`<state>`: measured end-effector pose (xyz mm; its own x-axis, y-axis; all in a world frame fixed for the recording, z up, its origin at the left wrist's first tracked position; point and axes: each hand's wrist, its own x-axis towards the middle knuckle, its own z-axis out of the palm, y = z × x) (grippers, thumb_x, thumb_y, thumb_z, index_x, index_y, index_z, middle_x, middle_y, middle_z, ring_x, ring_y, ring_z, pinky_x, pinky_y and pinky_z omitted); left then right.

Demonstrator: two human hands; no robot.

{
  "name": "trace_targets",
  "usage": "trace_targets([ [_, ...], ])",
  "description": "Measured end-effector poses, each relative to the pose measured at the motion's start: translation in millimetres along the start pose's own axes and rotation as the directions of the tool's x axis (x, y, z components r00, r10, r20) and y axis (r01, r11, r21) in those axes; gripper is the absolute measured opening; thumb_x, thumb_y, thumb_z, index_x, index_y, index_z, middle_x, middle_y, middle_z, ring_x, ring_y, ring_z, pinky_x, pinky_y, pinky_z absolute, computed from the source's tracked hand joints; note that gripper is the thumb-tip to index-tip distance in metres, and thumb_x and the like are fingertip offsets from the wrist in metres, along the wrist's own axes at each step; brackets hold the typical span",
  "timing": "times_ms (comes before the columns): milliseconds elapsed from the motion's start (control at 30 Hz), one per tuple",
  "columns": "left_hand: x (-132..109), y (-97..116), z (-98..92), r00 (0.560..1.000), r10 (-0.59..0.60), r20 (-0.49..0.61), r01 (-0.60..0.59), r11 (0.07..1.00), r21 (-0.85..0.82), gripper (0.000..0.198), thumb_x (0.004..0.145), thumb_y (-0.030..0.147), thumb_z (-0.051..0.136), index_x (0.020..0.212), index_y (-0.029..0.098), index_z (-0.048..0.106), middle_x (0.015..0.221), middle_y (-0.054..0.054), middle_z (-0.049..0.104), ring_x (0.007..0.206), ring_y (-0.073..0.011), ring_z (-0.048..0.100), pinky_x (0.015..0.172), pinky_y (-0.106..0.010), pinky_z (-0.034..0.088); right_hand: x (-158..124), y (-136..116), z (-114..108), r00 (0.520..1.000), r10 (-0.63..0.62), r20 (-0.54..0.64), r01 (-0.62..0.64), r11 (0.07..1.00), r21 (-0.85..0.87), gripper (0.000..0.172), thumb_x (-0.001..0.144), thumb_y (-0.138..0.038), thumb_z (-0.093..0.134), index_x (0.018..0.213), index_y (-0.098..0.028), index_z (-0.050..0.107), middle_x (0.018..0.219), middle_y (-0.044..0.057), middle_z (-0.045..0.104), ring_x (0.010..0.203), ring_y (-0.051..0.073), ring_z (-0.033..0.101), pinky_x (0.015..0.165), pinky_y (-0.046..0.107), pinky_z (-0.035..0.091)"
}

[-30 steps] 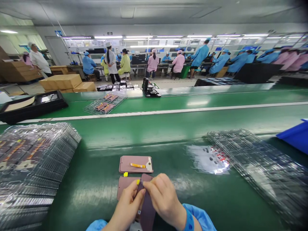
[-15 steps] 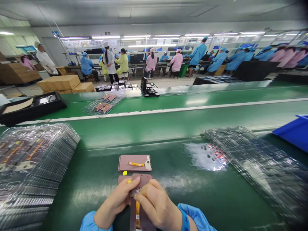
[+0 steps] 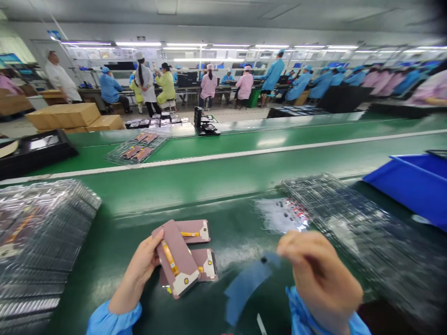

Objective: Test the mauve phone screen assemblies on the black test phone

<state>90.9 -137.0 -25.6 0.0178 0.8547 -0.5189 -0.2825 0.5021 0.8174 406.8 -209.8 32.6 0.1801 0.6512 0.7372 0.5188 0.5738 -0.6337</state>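
Observation:
My left hand (image 3: 145, 260) grips a phone screen panel (image 3: 175, 260) by its edge, tilted, with its mauve back and orange flex cable facing up. Under and behind it, two similar phone screen panels (image 3: 194, 224) (image 3: 208, 257) lie on the green bench. My right hand (image 3: 319, 274), smeared by motion, is off to the right with its fingers pinched. A thin bluish clear film (image 3: 246, 288) with a dark spot trails from those fingertips. A small white strip (image 3: 260, 324) shows near the bottom edge.
Stacked clear plastic trays (image 3: 42, 232) with panels stand at left; more clear trays (image 3: 366, 232) lie at right. Used films (image 3: 281, 215) with red and dark tabs sit beside them. A blue bin (image 3: 415, 186) is at far right. Beyond the conveyor (image 3: 223, 170), people work at benches.
My right hand has moved right, away from the panel, drawing the film along. My left hand has shifted left and turned the panel. The view has swung slightly right.

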Motion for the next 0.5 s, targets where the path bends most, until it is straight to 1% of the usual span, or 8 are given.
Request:
trace_targets([
  [33,-2,1,-2.3,1.000,-0.005,-0.017,0.005,1.000,-0.012,0.029,0.076,0.035,0.077,0.092,0.013,0.068,0.075,-0.004,0.073,0.060,-0.0165,0.067,0.056,-0.025,0.055,9,19,-6,0.992,0.072,-0.100,-0.079,0.995,-0.069,0.014,0.097,-0.030,0.058,0.084,-0.024,0.060,0.078,0.002,0.059,0.074,0.021,0.061,0.073,0.037,0.049],
  [100,-4,3,-7.9,0.999,-0.011,-0.033,0.010,0.999,-0.030,0.027,0.077,0.030,0.076,0.096,0.013,0.068,0.081,-0.006,0.075,0.065,-0.0182,0.069,0.060,-0.027,0.058,27,65,-21,0.937,0.261,-0.231,-0.311,0.926,-0.215,0.021,0.097,-0.040,0.057,0.088,-0.022,0.060,0.083,0.003,0.062,0.080,0.021,0.062,0.074,0.034,0.050],
  [167,-6,3,-13.0,0.999,-0.012,-0.041,0.011,1.000,-0.028,0.031,0.077,0.029,0.076,0.103,0.014,0.067,0.086,-0.008,0.076,0.069,-0.0205,0.070,0.062,-0.030,0.060,41,117,-38,0.901,0.321,-0.292,-0.402,0.872,-0.279,0.027,0.099,-0.043,0.051,0.099,-0.018,0.059,0.084,0.005,0.063,0.079,0.021,0.063,0.071,0.033,0.053],
  [233,-9,4,-16.1,0.999,-0.014,-0.049,0.013,1.000,-0.019,0.034,0.076,0.029,0.077,0.104,0.013,0.068,0.086,-0.008,0.076,0.070,-0.0221,0.071,0.061,-0.031,0.061,47,166,-52,0.868,0.387,-0.311,-0.483,0.802,-0.352,0.027,0.101,-0.040,0.051,0.098,-0.014,0.059,0.082,0.004,0.063,0.075,0.019,0.064,0.069,0.032,0.054],
  [300,-13,4,-16.7,0.998,-0.016,-0.060,0.014,1.000,-0.025,0.034,0.073,0.028,0.080,0.101,0.013,0.068,0.084,-0.009,0.076,0.068,-0.0224,0.071,0.058,-0.030,0.061,46,204,-60,0.834,0.448,-0.321,-0.550,0.711,-0.438,0.025,0.100,-0.038,0.057,0.100,-0.013,0.061,0.088,0.003,0.063,0.075,0.017,0.063,0.070,0.033,0.055],
  [333,-15,4,-16.2,0.998,-0.013,-0.062,0.011,0.999,-0.036,0.033,0.072,0.026,0.080,0.100,0.012,0.069,0.084,-0.009,0.076,0.067,-0.0221,0.071,0.057,-0.029,0.061,42,217,-61,0.821,0.473,-0.319,-0.570,0.666,-0.481,0.024,0.099,-0.037,0.059,0.103,-0.013,0.062,0.094,0.004,0.063,0.079,0.017,0.063,0.072,0.034,0.055],
  [400,-20,6,-14.8,0.998,0.007,-0.056,-0.011,0.998,-0.061,0.033,0.073,0.023,0.079,0.102,0.012,0.068,0.086,-0.009,0.077,0.068,-0.0214,0.071,0.057,-0.027,0.061,30,233,-59,0.806,0.504,-0.311,-0.584,0.587,-0.562,0.024,0.098,-0.036,0.061,0.110,-0.015,0.061,0.105,0.005,0.062,0.087,0.019,0.062,0.078,0.037,0.055],
  [500,-28,7,-13.1,0.996,0.072,-0.059,-0.077,0.993,-0.091,0.029,0.080,0.019,0.072,0.107,0.013,0.067,0.090,-0.009,0.076,0.073,-0.0216,0.072,0.064,-0.031,0.063,14,235,-55,0.812,0.494,-0.312,-0.560,0.507,-0.655,0.026,0.095,-0.035,0.063,0.111,-0.014,0.060,0.115,0.010,0.057,0.103,0.026,0.056,0.090,0.046,0.048],
])
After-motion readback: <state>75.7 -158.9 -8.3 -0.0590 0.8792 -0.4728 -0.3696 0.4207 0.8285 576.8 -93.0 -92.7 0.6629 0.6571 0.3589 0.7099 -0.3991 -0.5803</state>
